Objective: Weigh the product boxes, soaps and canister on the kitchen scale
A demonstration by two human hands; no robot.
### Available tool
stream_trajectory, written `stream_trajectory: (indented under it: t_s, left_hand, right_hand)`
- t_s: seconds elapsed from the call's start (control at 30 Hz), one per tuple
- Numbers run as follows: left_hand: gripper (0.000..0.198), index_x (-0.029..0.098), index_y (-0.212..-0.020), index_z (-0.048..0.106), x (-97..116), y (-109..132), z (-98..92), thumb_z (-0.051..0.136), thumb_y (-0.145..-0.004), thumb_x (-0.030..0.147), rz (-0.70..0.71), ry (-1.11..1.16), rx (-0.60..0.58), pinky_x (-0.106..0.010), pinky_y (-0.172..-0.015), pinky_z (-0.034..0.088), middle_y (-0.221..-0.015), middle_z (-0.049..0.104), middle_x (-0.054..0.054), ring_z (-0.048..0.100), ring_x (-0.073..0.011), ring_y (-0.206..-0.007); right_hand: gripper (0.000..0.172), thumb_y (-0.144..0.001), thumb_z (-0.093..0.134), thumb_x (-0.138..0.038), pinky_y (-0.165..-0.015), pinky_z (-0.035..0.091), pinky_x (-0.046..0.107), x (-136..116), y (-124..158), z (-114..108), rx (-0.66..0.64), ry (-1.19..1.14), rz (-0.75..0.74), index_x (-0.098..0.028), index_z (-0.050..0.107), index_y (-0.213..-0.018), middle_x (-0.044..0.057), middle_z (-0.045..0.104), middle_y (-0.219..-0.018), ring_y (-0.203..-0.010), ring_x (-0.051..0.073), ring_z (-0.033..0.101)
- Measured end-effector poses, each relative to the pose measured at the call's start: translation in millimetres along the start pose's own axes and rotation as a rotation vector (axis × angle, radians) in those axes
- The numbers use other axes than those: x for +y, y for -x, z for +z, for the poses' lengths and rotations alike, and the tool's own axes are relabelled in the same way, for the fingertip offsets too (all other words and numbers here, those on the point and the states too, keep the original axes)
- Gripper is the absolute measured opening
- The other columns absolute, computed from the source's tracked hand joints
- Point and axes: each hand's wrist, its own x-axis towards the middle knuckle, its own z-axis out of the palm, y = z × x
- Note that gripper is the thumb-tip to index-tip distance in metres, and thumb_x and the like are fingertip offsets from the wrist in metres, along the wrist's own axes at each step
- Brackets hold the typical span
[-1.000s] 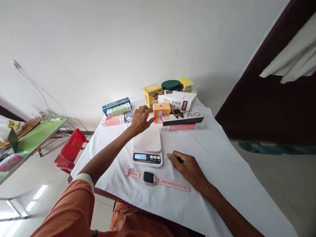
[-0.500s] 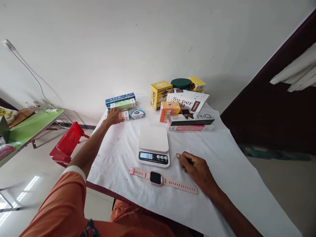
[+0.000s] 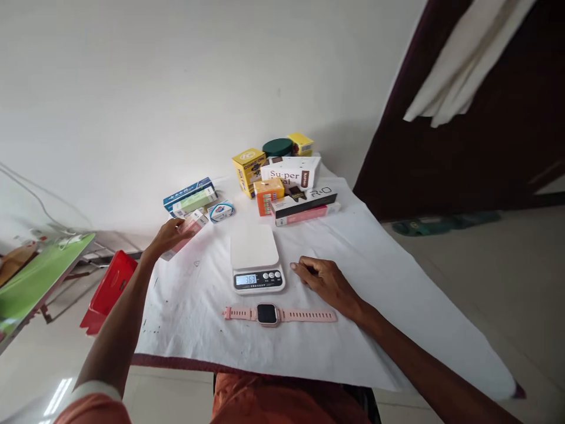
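My left hand [image 3: 166,237] grips a long pink-and-white box [image 3: 192,225], tilted at the left of the table. Behind that box lie a green-and-white box [image 3: 194,202] and a blue box [image 3: 187,193], with a small white-and-blue package [image 3: 221,211] to their right. My right hand [image 3: 329,282] rests on the cloth with its fingers curled in, holding nothing I can see. Just left of it stands a white digital scale [image 3: 253,247], its platform bare and its display apparently reading 363. In front of the scale, a pink smartwatch [image 3: 267,314] is stretched flat.
At the back stand a yellow box [image 3: 249,171], a green lid [image 3: 278,146], a white box [image 3: 291,169], an orange package [image 3: 269,195] and a black box [image 3: 304,202]. White cloth [image 3: 375,277] covers the table. A red chair [image 3: 110,288] is at the left.
My left hand has taken hold of the pink-and-white box and drawn it toward me, away from the white-and-blue package. My view has turned right. My right hand still rests beside the scale.
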Motion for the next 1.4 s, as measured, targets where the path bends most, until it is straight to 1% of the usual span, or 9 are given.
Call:
stream_trajectory:
  t_s: [0.17,0.33,0.47,0.6,0.73,0.87,0.97,1.17,1.4]
  left_hand:
    - [0.053,0.020,-0.110,0.066,67.1,19.8,-15.5,0.068,-0.082,0.066,0.340,0.053,0.027,-0.038,-0.083,0.049,-0.109,0.068,-0.008,0.063,-0.0255,-0.095]
    - [0.052,0.019,-0.121,0.064,135.6,31.8,12.0,0.075,-0.085,0.056,0.573,0.066,-0.104,-0.040,-0.084,0.052,-0.113,0.065,-0.010,0.064,-0.0260,-0.096]
    - [0.044,0.020,-0.120,0.065,158.6,32.4,38.2,0.077,-0.086,0.046,0.614,-0.058,-0.154,-0.048,-0.094,0.051,-0.116,0.065,-0.012,0.064,-0.0316,-0.107]
    - [0.050,0.019,-0.125,0.064,157.3,30.0,49.3,0.082,-0.083,0.040,0.598,-0.094,-0.141,-0.054,-0.098,0.051,-0.118,0.066,-0.014,0.062,-0.0356,-0.114]
    - [0.074,0.021,-0.138,0.058,141.6,37.9,42.6,0.086,-0.078,0.053,0.593,0.140,-0.019,-0.053,-0.101,0.053,-0.129,0.064,-0.015,0.062,-0.0347,-0.122]
    - [0.053,0.024,-0.134,0.061,122.7,57.2,30.5,0.074,-0.091,0.052,0.522,0.413,0.211,-0.044,-0.098,0.057,-0.125,0.068,-0.010,0.068,-0.0250,-0.112]
    - [0.050,0.025,-0.135,0.061,111.3,69.8,27.8,0.074,-0.093,0.049,0.452,0.439,0.301,-0.042,-0.098,0.057,-0.121,0.070,-0.008,0.070,-0.0229,-0.108]
    - [0.046,0.024,-0.132,0.062,104.1,72.0,35.6,0.074,-0.093,0.046,0.462,0.379,0.246,-0.041,-0.096,0.058,-0.123,0.069,-0.009,0.070,-0.0233,-0.109]
    - [0.051,0.024,-0.138,0.059,123.5,60.0,46.7,0.072,-0.094,0.046,0.531,0.242,0.129,-0.047,-0.105,0.052,-0.130,0.063,-0.012,0.062,-0.0298,-0.124]
  right_hand:
    - [0.056,-0.092,0.052,-0.066,-0.056,0.028,0.028,0.2,-1.3,0.8,0.040,0.007,-0.040,-0.024,0.031,-0.062,-0.005,0.035,-0.056,-0.057,0.011,0.032]
    - [0.054,-0.092,0.051,-0.065,-0.056,0.029,0.028,1.4,-0.5,0.8,-0.001,-0.022,-0.015,-0.023,0.035,-0.063,-0.005,0.041,-0.058,-0.057,0.011,0.036]
    - [0.056,-0.092,0.053,-0.067,-0.057,0.029,0.029,1.9,-0.5,0.1,0.007,-0.019,-0.014,-0.023,0.037,-0.062,-0.005,0.041,-0.058,-0.057,0.011,0.037]
    - [0.055,-0.092,0.053,-0.067,-0.057,0.028,0.029,2.2,-0.1,-0.2,-0.004,-0.040,0.001,-0.023,0.038,-0.063,-0.005,0.040,-0.057,-0.056,0.011,0.037]
    - [0.057,-0.092,0.054,-0.068,-0.056,0.029,0.028,0.9,0.7,-0.6,-0.005,-0.052,0.000,-0.023,0.036,-0.063,-0.005,0.038,-0.057,-0.056,0.011,0.035]
    - [0.057,-0.092,0.054,-0.070,-0.054,0.028,0.027,-2.1,3.1,-1.1,-0.002,-0.050,0.016,-0.023,0.037,-0.062,-0.005,0.041,-0.058,-0.056,0.011,0.035]
    - [0.057,-0.091,0.055,-0.069,-0.054,0.028,0.028,-2.5,4.1,-1.1,-0.018,-0.037,0.035,-0.023,0.040,-0.062,-0.005,0.042,-0.058,-0.055,0.011,0.035]
    - [0.057,-0.090,0.057,-0.069,-0.055,0.029,0.028,0.1,2.4,-0.9,-0.035,-0.030,0.042,-0.023,0.039,-0.062,-0.005,0.041,-0.059,-0.056,0.011,0.036]
    - [0.059,-0.090,0.056,-0.069,-0.054,0.027,0.028,1.7,0.6,0.1,-0.012,-0.010,0.014,-0.023,0.033,-0.062,-0.005,0.036,-0.057,-0.056,0.011,0.031]
